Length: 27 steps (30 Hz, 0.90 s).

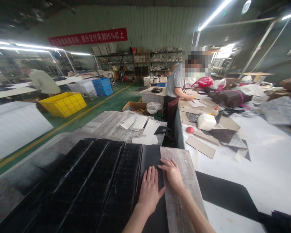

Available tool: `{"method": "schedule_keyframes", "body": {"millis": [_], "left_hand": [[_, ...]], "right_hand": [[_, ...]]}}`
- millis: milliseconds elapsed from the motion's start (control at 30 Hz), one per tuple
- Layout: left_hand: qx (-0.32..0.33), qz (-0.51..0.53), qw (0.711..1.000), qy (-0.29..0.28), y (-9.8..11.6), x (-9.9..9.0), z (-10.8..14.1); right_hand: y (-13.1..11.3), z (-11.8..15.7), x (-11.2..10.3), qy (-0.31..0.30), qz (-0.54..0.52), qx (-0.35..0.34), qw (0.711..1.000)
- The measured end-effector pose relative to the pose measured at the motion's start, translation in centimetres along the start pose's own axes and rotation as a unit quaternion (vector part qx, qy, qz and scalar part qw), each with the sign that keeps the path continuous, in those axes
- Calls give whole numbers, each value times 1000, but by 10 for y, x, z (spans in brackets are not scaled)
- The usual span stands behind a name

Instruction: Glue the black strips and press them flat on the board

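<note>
A long matte black strip lies flat on the grey, worn tabletop. My left hand rests on it, fingers stretched forward and palm down. At the strip's right edge is my right hand, its fingers spread and their tips touching the edge. Left of this strip, several glossy black panels lie side by side in long rows. The material of the strip and panels is hard to tell. Neither hand grips anything.
White sheets lie at the table's far end. On the right, a white-topped table bears a black sheet, a white bottle and a red ball-like thing. A co-worker stands beyond. Yellow and blue bins stand left.
</note>
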<state>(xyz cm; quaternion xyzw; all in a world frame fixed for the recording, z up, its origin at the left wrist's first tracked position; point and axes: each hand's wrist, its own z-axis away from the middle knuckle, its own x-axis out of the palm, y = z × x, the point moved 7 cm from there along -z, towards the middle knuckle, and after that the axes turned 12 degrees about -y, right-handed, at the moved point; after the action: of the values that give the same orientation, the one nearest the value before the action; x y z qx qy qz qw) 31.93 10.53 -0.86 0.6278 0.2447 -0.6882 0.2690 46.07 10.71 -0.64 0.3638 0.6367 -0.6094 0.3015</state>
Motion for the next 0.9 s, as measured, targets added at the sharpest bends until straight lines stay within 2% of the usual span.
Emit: {"method": "schedule_keyframes", "body": {"millis": [367, 900], "left_hand": [[2, 4, 1000, -1, 5, 0, 10], [0, 32, 999, 29, 6, -6, 21]], "right_hand": [[-7, 3, 0, 15, -9, 17, 1000], [-10, 5, -2, 16, -3, 10, 1000]]}}
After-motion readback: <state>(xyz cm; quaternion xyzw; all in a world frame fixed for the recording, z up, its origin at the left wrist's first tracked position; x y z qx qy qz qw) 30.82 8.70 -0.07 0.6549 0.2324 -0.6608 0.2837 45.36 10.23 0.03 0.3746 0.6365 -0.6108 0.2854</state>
